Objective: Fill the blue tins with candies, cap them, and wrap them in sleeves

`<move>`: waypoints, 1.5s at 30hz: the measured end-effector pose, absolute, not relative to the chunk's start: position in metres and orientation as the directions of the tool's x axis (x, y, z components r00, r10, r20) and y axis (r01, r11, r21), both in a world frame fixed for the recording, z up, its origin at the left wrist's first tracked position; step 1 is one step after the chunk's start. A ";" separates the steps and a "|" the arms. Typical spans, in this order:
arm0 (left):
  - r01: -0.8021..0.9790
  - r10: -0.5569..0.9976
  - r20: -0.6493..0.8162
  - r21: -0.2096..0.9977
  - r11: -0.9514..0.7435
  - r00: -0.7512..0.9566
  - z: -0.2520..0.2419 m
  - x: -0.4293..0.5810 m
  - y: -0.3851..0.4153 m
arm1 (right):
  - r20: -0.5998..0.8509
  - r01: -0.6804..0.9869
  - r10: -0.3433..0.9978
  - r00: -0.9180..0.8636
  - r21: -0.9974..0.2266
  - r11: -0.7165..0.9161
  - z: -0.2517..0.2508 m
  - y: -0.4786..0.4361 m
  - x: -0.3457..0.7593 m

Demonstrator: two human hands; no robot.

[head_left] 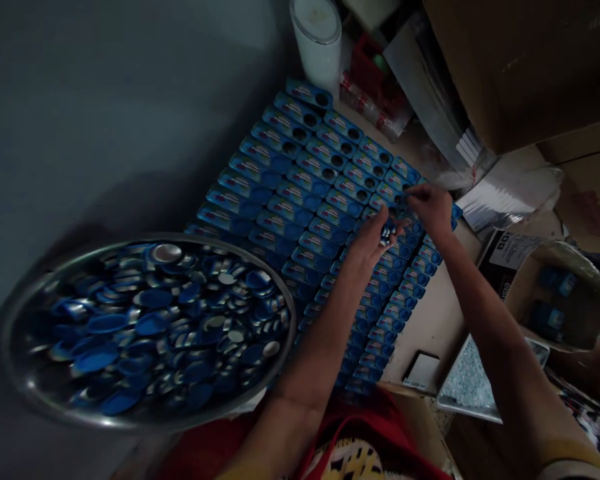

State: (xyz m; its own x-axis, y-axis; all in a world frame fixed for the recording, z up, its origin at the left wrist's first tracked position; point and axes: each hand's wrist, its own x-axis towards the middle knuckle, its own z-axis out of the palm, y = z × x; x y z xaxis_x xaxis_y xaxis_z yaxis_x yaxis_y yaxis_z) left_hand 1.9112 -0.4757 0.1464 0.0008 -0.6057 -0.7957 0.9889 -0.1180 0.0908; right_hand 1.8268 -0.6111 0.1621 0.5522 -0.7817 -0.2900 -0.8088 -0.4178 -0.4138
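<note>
My left hand [373, 237] is cupped with its palm up over the rows of blue packs. Several small blue-and-silver round caps [387, 231] lie in its palm and fingers. Just right of it, my right hand [433, 207] has its fingertips pinched together at one of the blue packs; whatever is between them is too small to make out. The blue packs [290, 193] lie in tight slanted rows, each with a printed label. Dark round holes show in packs along the far rows, while blue discs fill the round spots of nearer ones.
A large metal bowl [291, 313] full of blue-and-silver caps is at the left. A white cylinder [320, 60] stands behind the packs. Cardboard boxes [530, 73], plastic-wrapped sheets [510, 193], a phone-like slab [423, 371] and a tray of pale granules [467, 380] are at the right.
</note>
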 end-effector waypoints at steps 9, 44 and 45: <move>1.000 -0.652 -0.758 0.001 0.027 0.018 0.142 1.927 -0.461 | -0.394 -0.845 -0.764 0.511 -0.071 -0.529 0.149 -0.676 1.868; 0.991 -0.732 -0.668 0.107 0.084 0.134 0.125 1.912 -0.428 | -0.358 -0.826 -0.773 0.524 0.006 -0.563 0.147 -0.632 1.862; 0.991 -0.733 -0.668 0.101 0.082 0.129 0.126 1.912 -0.428 | -0.381 -0.828 -0.767 0.516 0.008 -0.560 0.145 -0.637 1.865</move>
